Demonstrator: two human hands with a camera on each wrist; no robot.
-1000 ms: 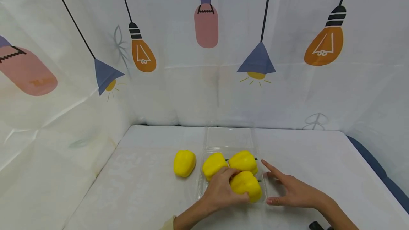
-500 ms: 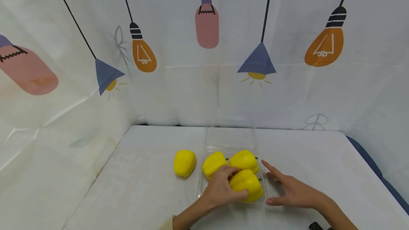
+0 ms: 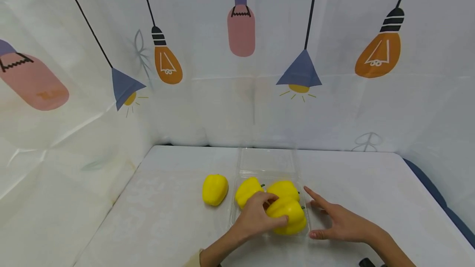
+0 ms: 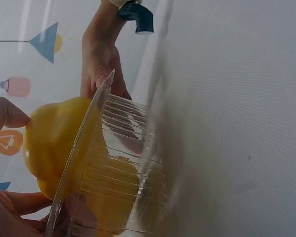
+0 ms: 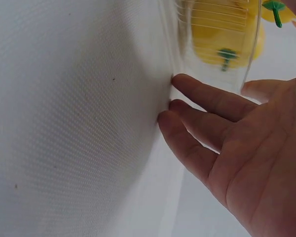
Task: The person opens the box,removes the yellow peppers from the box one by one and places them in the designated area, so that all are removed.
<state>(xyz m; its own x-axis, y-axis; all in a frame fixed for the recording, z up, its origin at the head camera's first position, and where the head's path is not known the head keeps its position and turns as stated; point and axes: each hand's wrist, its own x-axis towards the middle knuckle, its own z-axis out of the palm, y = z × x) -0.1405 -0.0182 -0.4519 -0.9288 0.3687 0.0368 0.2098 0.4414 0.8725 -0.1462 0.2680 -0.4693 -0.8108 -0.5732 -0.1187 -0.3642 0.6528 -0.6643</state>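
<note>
While your left hand is grasping the near pepper from its left | right hand is resting flat, fingers straight, against the clear tray on its right side.

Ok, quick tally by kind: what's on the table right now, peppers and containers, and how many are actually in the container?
Yellow bell peppers in the clear plastic container: 3 (back left, back right, front one gripped by the left hand)
Yellow bell peppers loose on the table: 1
Clear plastic containers: 1
Total: 5 things, 4 of them peppers
</note>
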